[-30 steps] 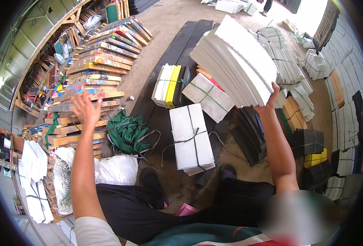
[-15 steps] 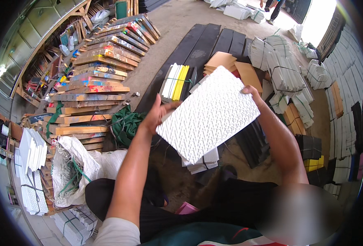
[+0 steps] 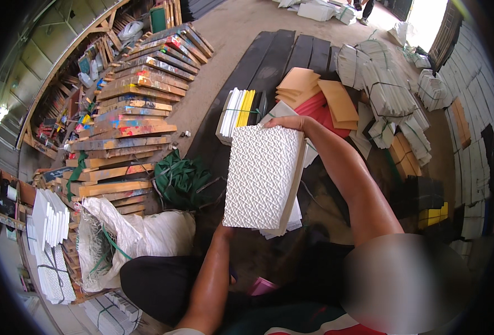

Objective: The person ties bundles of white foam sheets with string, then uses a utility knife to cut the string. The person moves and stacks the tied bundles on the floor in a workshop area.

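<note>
Between my hands stands a stack of white foam sheets with a raised woven pattern, its broad face toward me and its right edge turned slightly away. My right hand is closed over the far top edge, fingers lying along it. At the lower left corner my left hand grips the stack from below; its fingers are hidden behind the sheets. Beneath and just right of it, more white sheets show in part. A tied bundle of white, yellow and black sheets stands just beyond.
Long black planks lie ahead, with tan sheets and red sheets on them. Tied white bundles crowd the right. To the left are paint-stained boards, green straps and a white woven sack.
The white stack has turned more upright and shifted left. My right hand has moved from its right corner to the top edge; my left hand has dropped to the lower left corner.
</note>
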Demonstrator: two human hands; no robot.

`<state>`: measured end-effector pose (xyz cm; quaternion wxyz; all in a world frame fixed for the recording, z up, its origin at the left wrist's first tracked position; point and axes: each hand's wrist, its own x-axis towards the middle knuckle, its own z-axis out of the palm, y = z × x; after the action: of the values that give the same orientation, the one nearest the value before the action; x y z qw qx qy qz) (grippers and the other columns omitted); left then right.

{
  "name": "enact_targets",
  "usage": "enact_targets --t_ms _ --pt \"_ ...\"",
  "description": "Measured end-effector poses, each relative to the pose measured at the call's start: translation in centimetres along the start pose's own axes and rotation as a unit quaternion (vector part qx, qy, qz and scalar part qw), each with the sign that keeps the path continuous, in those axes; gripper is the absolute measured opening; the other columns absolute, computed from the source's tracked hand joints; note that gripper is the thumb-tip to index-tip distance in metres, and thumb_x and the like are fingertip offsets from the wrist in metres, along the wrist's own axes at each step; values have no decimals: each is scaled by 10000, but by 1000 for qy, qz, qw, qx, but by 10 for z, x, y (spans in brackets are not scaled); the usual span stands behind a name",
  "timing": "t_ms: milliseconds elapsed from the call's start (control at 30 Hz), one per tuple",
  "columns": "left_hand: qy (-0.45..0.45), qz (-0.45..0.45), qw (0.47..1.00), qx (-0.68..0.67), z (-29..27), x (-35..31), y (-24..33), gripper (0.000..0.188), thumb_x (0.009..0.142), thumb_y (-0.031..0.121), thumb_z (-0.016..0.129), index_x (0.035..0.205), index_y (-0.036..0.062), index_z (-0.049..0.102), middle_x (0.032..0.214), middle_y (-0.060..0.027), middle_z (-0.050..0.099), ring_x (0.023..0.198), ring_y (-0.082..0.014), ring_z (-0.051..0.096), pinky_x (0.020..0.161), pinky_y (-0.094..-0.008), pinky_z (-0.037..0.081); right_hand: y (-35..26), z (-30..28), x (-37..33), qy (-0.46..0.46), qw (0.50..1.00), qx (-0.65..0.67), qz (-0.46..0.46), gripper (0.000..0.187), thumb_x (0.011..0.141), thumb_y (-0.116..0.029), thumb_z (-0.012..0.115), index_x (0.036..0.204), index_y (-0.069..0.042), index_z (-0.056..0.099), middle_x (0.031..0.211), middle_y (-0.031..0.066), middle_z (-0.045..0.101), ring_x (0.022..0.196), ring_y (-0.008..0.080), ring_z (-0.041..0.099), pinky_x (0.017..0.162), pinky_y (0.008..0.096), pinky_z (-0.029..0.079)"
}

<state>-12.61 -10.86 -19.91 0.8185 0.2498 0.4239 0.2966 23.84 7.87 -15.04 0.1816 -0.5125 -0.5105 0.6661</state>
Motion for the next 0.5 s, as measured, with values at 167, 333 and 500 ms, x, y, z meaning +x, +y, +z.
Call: enact_targets --t_ms 167,333,500 --pt "-22 0 1000 -7 -20 26 18 831 1055 651 376 1601 27 320 1603 -126 433 1433 -284 473 1196 -392 367 22 5 -46 309 941 137 -18 720 971 -667 514 1392 -90 606 1347 98 628 1191 260 600 991 443 435" --pt "-233 -1 965 -119 19 41 49 927 1025 738 261 1623 30 246 1629 -152 377 1445 -326 445 1194 -459 379 95 93 -111 406 835 372 7 1020 905 -857 375 1626 -139 306 1617 221 381 1540 352 274 1231 557 181" --pt "-226 20 968 -110 44 28 47 940 1007 752 321 1625 49 239 1623 -170 365 1435 -354 445 1177 -496 398 84 174 -96 215 877 429 -15 992 948 -800 383 1646 -113 229 1671 135 300 1496 312 333 1237 478 201"
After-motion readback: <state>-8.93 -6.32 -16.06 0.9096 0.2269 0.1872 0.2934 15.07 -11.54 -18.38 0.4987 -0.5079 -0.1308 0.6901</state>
